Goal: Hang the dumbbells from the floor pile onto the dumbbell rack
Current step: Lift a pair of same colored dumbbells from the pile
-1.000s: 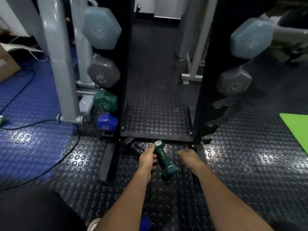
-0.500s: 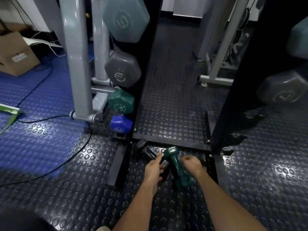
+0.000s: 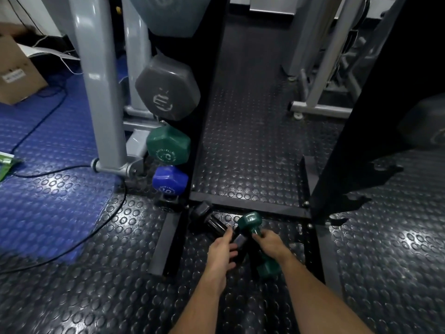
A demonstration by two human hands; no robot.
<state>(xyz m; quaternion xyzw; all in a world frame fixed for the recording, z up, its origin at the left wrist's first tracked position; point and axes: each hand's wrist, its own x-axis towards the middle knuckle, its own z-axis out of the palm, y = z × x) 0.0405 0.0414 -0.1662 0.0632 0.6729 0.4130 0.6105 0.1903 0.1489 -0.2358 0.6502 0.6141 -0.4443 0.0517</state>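
- Compared with the frame half a second before, I found the view had dropped closer to the rack base; the right hand (image 3: pixel 271 244), which had only been reaching beside the green dumbbell (image 3: pixel 258 247), was now wrapped round its handle.
- The left hand (image 3: pixel 222 249) had shifted onto the black dumbbell (image 3: pixel 212 221); its fingers curled over the handle end, grasping it.
- I noted both dumbbells were low at the foot of the dumbbell rack (image 3: pixel 250 208), just in front of its base crossbar; whether either had left the floor (image 3: pixel 385 249) I could not tell.
- The two dumbbells lay crossed, the green one's far head touching or just beside the black one's handle.
- On the rack's left upright I recorded hung weights, top to bottom: a pale blue head (image 3: pixel 168 15) cut by the frame edge, a grey head (image 3: pixel 167 89), a green head (image 3: pixel 168 145) and a blue head (image 3: pixel 169 180).
- The floor was black rubber with raised round studs; to the left it was blue matting (image 3: pixel 48 141) of the same pattern.
- A black cable (image 3: pixel 60 168) ran across the blue matting.
- A cardboard box (image 3: pixel 16 73) stood at far left, and grey machine frames (image 3: pixel 98 80) rose beside and behind the rack.
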